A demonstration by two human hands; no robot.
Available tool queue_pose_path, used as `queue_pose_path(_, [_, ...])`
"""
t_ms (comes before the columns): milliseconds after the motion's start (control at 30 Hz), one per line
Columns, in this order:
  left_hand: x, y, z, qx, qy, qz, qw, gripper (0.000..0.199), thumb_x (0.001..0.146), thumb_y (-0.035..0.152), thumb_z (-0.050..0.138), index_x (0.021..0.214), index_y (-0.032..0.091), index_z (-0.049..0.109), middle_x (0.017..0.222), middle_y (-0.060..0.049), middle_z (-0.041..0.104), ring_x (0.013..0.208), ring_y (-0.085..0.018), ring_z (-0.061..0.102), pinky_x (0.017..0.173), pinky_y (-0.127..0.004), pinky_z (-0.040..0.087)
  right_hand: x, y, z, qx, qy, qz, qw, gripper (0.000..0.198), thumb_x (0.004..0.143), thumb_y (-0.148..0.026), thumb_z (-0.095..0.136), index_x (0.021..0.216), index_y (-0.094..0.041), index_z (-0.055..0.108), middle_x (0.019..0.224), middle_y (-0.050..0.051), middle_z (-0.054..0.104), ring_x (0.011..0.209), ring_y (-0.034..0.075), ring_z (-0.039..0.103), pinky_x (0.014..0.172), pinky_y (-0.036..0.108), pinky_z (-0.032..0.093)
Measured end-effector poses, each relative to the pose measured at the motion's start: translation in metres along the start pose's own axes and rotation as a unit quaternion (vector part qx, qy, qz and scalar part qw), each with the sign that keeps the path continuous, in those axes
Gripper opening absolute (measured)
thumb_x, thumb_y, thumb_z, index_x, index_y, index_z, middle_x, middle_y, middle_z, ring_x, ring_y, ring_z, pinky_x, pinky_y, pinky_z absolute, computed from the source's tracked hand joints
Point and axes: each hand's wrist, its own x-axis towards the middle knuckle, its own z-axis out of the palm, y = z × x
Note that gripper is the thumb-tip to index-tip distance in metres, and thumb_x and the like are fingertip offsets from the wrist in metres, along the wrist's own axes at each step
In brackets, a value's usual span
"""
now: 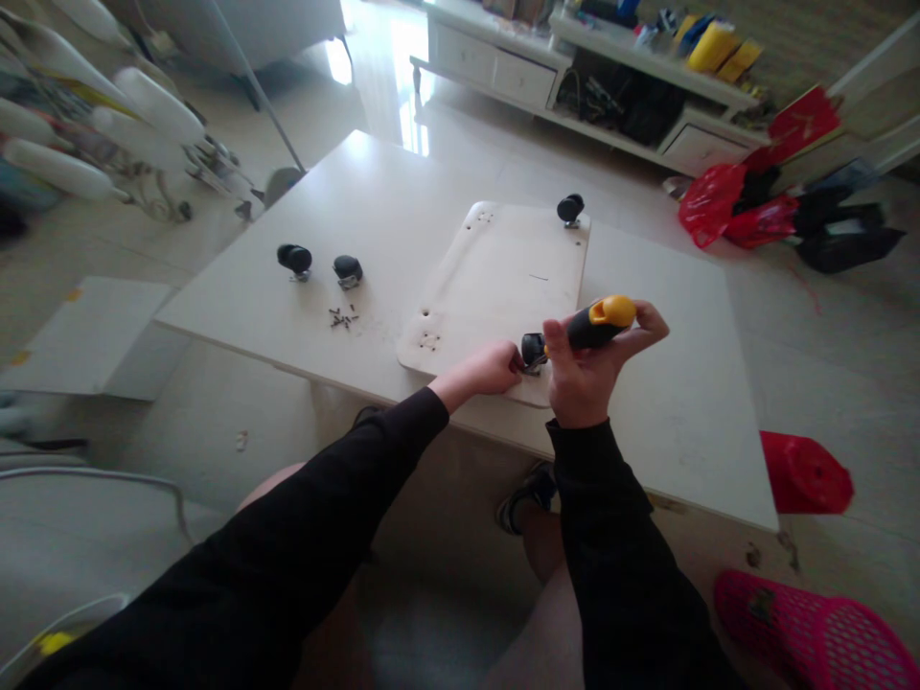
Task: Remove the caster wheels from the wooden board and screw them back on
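Note:
A pale wooden board with rounded corners lies flat on the white table. At its near right corner stands a black caster on a metal plate. My left hand is closed, its fingertips pinched against the base of that caster; a screw between them cannot be made out. My right hand grips a screwdriver with a black and yellow handle, tilted over the same caster. Its tip is hidden behind my fingers. Another caster stands on the far right corner. The two left corners show drilled holes.
Left of the board, two loose casters and a small pile of screws lie on the white table. A red plastic stool and a pink basket are beyond the right edge. A white cabinet stands behind.

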Motion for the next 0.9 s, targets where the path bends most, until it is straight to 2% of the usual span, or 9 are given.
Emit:
queue_pose_path(100, [0.0, 0.0, 0.0, 0.022, -0.027, -0.029, 0.999, 0.016, 0.073, 0.002, 0.064, 0.07, 0.018, 0.07, 0.059, 0.0, 0.064, 0.057, -0.017, 0.057, 0.059, -0.029, 0.041, 0.002, 0.006, -0.002, -0.001, 0.008, 0.006, 1.0, 0.059, 0.087, -0.059, 0.079, 0.129, -0.038, 0.044, 0.117, 0.005, 0.047, 0.103, 0.023, 0.064, 0.081, 0.046, 0.066])
queue_pose_path(167, [0.001, -0.001, 0.0, 0.019, -0.034, -0.043, 0.998, 0.016, 0.073, 0.003, 0.065, 0.075, 0.018, 0.072, 0.058, 0.001, 0.064, 0.057, -0.017, 0.059, 0.058, -0.029, 0.041, 0.002, 0.006, -0.006, 0.018, -0.017, 0.029, 0.999, 0.051, 0.089, -0.056, 0.079, 0.128, -0.037, 0.052, 0.116, 0.004, 0.049, 0.102, 0.022, 0.065, 0.08, 0.043, 0.065])
queue_pose_path(233, [0.001, -0.001, 0.0, 0.017, -0.042, -0.047, 0.998, 0.016, 0.073, 0.004, 0.064, 0.076, 0.018, 0.073, 0.057, 0.001, 0.064, 0.057, -0.018, 0.059, 0.058, -0.029, 0.041, 0.003, 0.004, -0.009, 0.028, -0.043, 0.05, 0.997, 0.051, 0.092, -0.056, 0.074, 0.136, -0.039, 0.055, 0.117, 0.004, 0.054, 0.101, 0.022, 0.067, 0.083, 0.044, 0.065])
queue_pose_path(333, [0.001, 0.0, -0.001, 0.014, -0.04, -0.042, 0.998, 0.015, 0.073, 0.004, 0.066, 0.075, 0.017, 0.073, 0.056, 0.0, 0.065, 0.056, -0.017, 0.058, 0.058, -0.029, 0.04, 0.003, -0.001, -0.01, 0.045, -0.068, 0.058, 0.995, 0.055, 0.1, -0.056, 0.057, 0.152, -0.042, 0.046, 0.119, 0.006, 0.061, 0.103, 0.025, 0.071, 0.087, 0.048, 0.065])
queue_pose_path(500, [-0.001, 0.004, -0.004, 0.031, -0.043, -0.03, 0.998, 0.014, 0.074, 0.004, 0.066, 0.074, 0.017, 0.073, 0.056, 0.0, 0.063, 0.055, -0.016, 0.054, 0.058, -0.029, 0.037, 0.0, 0.0, -0.001, 0.081, -0.046, 0.025, 0.995, 0.051, 0.104, -0.061, 0.04, 0.152, -0.046, 0.034, 0.12, 0.006, 0.06, 0.096, 0.025, 0.071, 0.084, 0.052, 0.065])
queue_pose_path(600, [-0.001, 0.004, -0.004, 0.038, -0.046, -0.025, 0.998, 0.016, 0.075, 0.004, 0.065, 0.078, 0.017, 0.075, 0.063, -0.002, 0.067, 0.06, -0.017, 0.057, 0.061, -0.029, 0.04, -0.002, 0.006, 0.003, 0.044, -0.025, 0.003, 0.999, 0.059, 0.1, -0.068, 0.051, 0.15, -0.047, 0.028, 0.12, 0.006, 0.054, 0.094, 0.023, 0.069, 0.084, 0.052, 0.066])
queue_pose_path(733, [0.0, 0.001, -0.002, 0.042, -0.044, -0.023, 0.998, 0.016, 0.075, 0.004, 0.064, 0.078, 0.016, 0.074, 0.068, -0.004, 0.07, 0.063, -0.019, 0.06, 0.063, -0.03, 0.043, 0.001, 0.011, 0.001, -0.012, 0.03, -0.019, 0.999, 0.061, 0.09, -0.061, 0.076, 0.136, -0.041, 0.04, 0.121, 0.005, 0.048, 0.105, 0.024, 0.067, 0.093, 0.054, 0.065])
queue_pose_path(800, [0.0, 0.0, -0.001, 0.043, -0.044, -0.032, 0.998, 0.015, 0.076, 0.006, 0.064, 0.081, 0.016, 0.074, 0.065, -0.003, 0.069, 0.062, -0.019, 0.06, 0.061, -0.03, 0.042, 0.003, 0.01, -0.001, 0.006, 0.014, -0.005, 1.0, 0.053, 0.09, -0.058, 0.076, 0.13, -0.038, 0.048, 0.117, 0.004, 0.049, 0.106, 0.023, 0.067, 0.092, 0.053, 0.066])
queue_pose_path(900, [0.0, 0.0, -0.001, 0.045, -0.044, -0.034, 0.997, 0.018, 0.077, 0.007, 0.064, 0.087, 0.016, 0.075, 0.065, -0.002, 0.068, 0.062, -0.019, 0.06, 0.059, -0.03, 0.041, 0.003, 0.002, -0.004, 0.057, -0.037, 0.046, 0.997, 0.045, 0.097, -0.055, 0.068, 0.135, -0.036, 0.053, 0.114, 0.005, 0.056, 0.099, 0.022, 0.071, 0.088, 0.048, 0.068])
